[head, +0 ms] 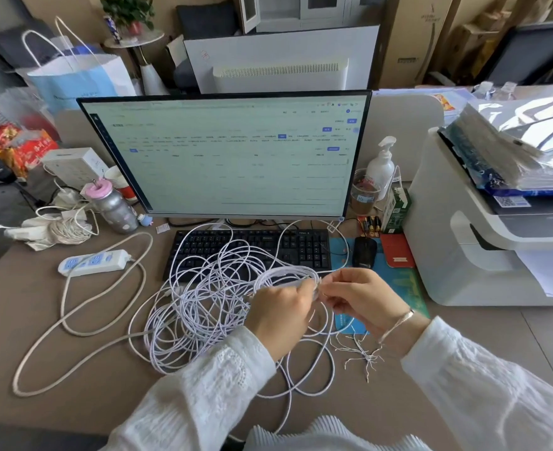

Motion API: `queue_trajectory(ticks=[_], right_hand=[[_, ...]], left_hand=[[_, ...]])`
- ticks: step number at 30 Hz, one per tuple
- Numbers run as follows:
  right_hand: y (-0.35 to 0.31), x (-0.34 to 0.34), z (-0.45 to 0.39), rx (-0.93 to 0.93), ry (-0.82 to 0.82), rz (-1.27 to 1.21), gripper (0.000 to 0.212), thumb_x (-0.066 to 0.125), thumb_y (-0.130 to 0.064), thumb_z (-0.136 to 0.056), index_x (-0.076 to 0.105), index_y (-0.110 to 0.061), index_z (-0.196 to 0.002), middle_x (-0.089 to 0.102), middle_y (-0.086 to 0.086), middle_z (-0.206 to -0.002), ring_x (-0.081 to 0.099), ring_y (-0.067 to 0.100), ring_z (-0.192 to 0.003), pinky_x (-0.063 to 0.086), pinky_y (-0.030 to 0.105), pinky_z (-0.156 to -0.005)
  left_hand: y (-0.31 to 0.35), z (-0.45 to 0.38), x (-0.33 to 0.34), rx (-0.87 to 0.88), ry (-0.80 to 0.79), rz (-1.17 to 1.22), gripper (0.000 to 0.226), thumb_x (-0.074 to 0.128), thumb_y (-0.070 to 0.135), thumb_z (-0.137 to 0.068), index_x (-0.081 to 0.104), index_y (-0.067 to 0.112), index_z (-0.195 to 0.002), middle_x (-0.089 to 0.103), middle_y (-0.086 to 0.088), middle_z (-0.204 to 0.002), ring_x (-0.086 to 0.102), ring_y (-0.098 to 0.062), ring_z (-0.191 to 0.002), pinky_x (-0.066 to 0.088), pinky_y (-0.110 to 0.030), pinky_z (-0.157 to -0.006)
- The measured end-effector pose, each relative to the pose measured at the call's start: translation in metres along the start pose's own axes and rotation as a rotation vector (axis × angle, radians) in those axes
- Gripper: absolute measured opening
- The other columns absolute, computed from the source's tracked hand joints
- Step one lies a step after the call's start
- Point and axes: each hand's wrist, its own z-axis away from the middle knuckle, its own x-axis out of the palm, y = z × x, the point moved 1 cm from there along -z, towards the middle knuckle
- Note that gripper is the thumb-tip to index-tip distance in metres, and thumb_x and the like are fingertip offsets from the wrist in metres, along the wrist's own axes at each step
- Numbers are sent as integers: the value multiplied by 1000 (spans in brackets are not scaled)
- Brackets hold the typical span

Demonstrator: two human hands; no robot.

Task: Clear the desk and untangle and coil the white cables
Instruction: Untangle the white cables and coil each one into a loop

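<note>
Both hands — left hand (280, 315), right hand (361, 296) — pinch a small coil (284, 276) of the tangled white cables (200, 307) with curled fingers.

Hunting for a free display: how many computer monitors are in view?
2: a lit monitor behind the keyboard, and a white monitor's back facing away just beyond it. Others may be hidden.

You wear a white blouse with long, loose sleeves, the left sleeve (203, 382) patterned with eyelet embroidery, the right sleeve (483, 382) sheer and crinkled. A thin silver bracelet (398, 322) circles your right wrist, pale frayed threads trailing toward six o'clock.
</note>
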Motion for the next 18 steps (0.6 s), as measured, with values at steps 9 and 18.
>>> queue_trajectory(ticks=[9,18], right_hand=[[-10,-26,18,-774,53,686,17,70,-2,-84,74,-18,-87,66,-7,-87,64,10,-78,53,18,-71],[-7,-23,25,-748,35,510,18,69,-44,-77,77,-34,-89,69,-15,-87,66,12,-83,54,26,-73]], left_hand=[[-7,3,-19,-185,-72,579,43,58,57,-82,74,23,-103,72,3,-71,63,-13,-59,44,-21,-56],[-1,-1,-27,-215,-69,634,44,58,58,-77,73,23,-98,71,2,-70,60,-13,-58,47,-27,-59]])
